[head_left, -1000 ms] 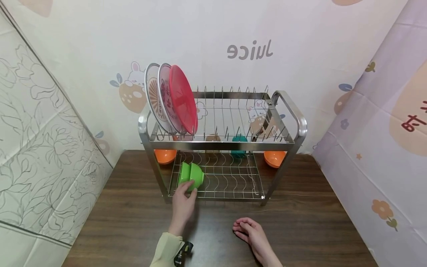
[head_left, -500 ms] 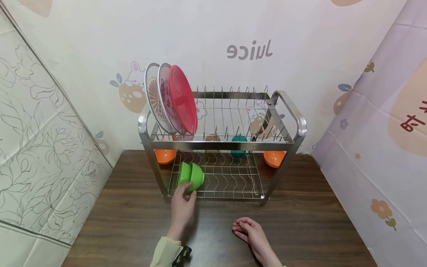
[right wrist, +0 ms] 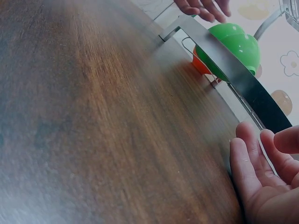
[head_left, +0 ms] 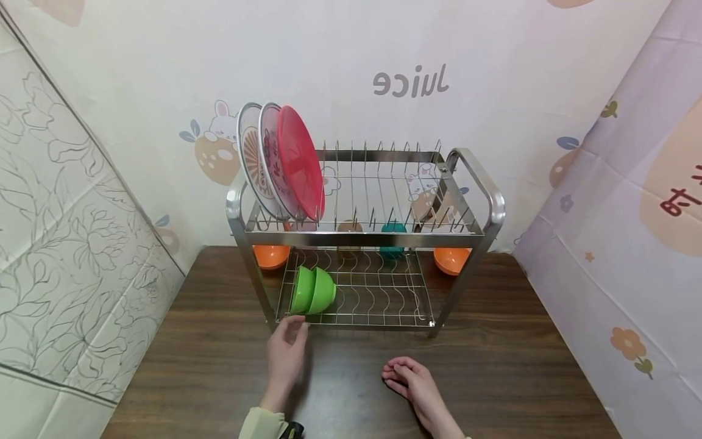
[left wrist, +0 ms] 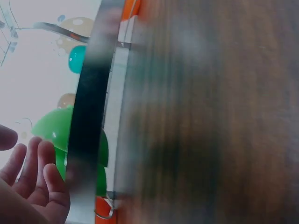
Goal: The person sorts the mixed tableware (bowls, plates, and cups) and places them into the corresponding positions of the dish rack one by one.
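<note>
Two green bowls (head_left: 322, 291) stand on their sides, one nested against the other, at the left of the dish rack's lower tier (head_left: 378, 326). My left hand (head_left: 286, 353) is just in front of them at the rack's front edge, fingers loosely bent and holding nothing. In the left wrist view, its fingers (left wrist: 47, 156) overlap the green bowls (left wrist: 53, 128) beyond the metal bar. My right hand (head_left: 414, 387) rests on the table to the right, in front of the rack, its fingers loosely curled around nothing.
Two patterned plates (head_left: 249, 158) and a red plate (head_left: 300, 161) lean at the upper tier's left. Behind the lower tier are an orange bowl (head_left: 271, 257) at left, a brown cup (head_left: 349, 244), a teal cup (head_left: 392, 241) and another orange bowl (head_left: 451, 261) at right.
My left hand has let go of the green bowls and drawn back toward the front left. The bowls stay on the lower tier. My right hand has not moved.
</note>
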The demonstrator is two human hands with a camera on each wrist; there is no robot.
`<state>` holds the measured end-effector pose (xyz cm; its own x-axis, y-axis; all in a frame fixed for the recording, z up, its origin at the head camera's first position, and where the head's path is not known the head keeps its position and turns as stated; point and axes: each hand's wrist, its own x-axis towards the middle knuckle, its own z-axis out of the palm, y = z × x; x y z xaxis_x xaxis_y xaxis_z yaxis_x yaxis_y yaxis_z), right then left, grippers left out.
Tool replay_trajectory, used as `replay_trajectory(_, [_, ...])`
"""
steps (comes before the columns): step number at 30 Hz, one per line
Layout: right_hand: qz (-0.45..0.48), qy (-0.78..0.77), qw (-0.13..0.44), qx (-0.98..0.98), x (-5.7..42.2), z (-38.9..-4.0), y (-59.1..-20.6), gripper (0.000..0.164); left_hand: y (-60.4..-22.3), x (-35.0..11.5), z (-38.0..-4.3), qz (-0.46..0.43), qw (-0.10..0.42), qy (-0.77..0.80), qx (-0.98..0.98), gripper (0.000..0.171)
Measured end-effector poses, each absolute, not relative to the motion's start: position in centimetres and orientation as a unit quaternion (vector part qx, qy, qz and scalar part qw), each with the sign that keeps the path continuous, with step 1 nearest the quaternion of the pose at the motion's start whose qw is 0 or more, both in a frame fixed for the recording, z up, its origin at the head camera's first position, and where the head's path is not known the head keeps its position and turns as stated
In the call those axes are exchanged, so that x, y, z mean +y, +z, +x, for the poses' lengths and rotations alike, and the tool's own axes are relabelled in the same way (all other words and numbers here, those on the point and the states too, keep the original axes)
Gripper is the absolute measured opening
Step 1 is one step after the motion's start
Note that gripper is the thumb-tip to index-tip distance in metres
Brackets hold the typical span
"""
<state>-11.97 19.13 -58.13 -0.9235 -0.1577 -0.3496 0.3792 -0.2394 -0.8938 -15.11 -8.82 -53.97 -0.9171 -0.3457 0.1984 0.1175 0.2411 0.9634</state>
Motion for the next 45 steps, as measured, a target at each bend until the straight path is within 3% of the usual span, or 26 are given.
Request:
replay_trajectory(24, [0.092,-0.768,0.188,0.606,20.2,-11.4,-57.6,0.023,-57.5,-7.8,-14.1,0.054,-0.072,-0.727,-0.68,0.032])
replay_trajectory(34, [0.115,-0.747,0.167,0.633,22.0,-11.4,-57.1,0.027,-58.3,-7.7,-14.0,0.042,-0.116,-0.737,-0.664,0.035])
replay_trajectory(45, [0.164,-0.716,0.051,0.677,25.8,-12.9,-55.8,0.025,-58.4,-7.7,-14.4,0.045,-0.133,-0.73,-0.669,0.037])
